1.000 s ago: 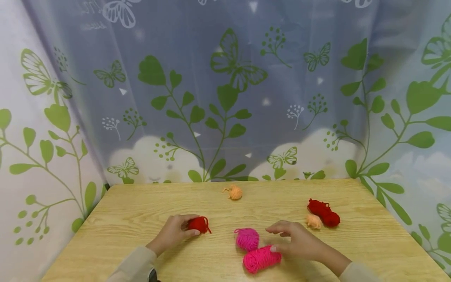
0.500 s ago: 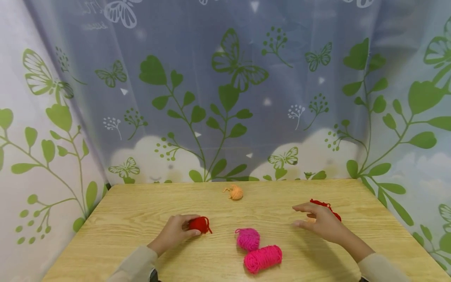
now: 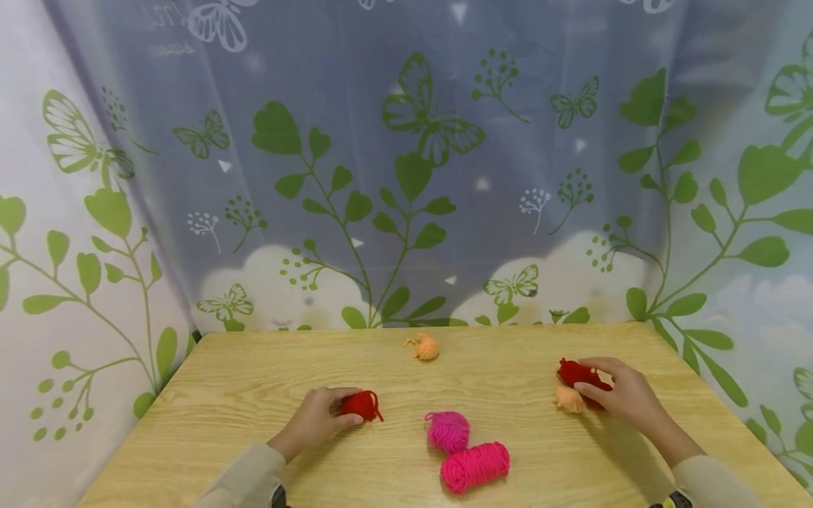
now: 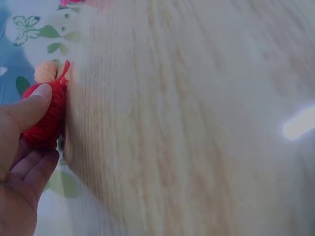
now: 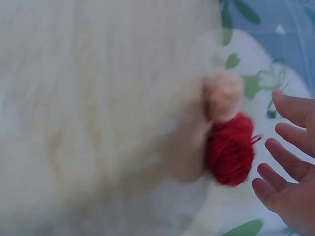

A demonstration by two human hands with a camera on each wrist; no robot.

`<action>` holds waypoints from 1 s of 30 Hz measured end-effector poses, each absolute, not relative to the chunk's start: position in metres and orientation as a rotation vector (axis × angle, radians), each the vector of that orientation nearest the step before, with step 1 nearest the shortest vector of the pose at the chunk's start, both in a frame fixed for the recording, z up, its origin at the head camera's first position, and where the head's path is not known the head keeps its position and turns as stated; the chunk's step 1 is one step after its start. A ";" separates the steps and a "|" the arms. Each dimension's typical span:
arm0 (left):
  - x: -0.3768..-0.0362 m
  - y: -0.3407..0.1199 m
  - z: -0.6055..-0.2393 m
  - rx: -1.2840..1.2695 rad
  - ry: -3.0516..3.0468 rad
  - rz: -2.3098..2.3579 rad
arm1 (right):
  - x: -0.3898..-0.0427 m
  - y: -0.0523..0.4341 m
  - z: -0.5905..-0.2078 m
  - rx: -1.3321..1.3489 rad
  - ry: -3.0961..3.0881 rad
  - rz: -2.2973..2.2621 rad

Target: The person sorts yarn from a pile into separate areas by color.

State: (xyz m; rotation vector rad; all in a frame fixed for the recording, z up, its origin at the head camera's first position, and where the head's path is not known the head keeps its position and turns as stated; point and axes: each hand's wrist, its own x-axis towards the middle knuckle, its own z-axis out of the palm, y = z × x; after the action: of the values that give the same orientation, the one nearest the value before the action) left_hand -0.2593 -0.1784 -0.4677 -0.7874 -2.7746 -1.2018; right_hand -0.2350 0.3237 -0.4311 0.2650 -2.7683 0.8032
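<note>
Yarn (image 3: pixel 363 404) in left fingers (image 4: pixel 42 170), perhaps touching table (image 3: pixel 286 360)

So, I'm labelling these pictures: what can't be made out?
Head: the left hand hides one end of the red ball.
Head: the right hand hides part of the dark red yarn.
Left wrist: the top edge cuts off some pink yarn; which one is unclear.
Right wrist: blur hides the texture of the peach ball.

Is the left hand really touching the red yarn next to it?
Touching: the left wrist view shows the left hand's thumb lying right on the red yarn.
</note>
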 end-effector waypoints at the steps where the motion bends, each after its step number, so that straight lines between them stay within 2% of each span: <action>1: -0.259 -0.179 -0.468 -0.788 -2.772 -1.202 | -0.236 0.327 -0.434 0.252 -2.770 0.801; 14: -0.260 -0.179 -0.469 -0.790 -2.770 -1.191 | -0.239 0.349 -0.455 0.021 -2.901 0.936; 30: -0.261 -0.179 -0.471 -0.787 -2.745 -1.170 | -0.241 0.348 -0.456 -0.062 -2.917 0.894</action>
State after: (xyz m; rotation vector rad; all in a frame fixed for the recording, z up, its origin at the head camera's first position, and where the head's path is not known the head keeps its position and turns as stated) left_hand -0.2606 -0.1789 -0.4707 -0.7871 -2.7447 -1.1696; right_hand -0.2415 0.3483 -0.4564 -0.0623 -2.9169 0.8939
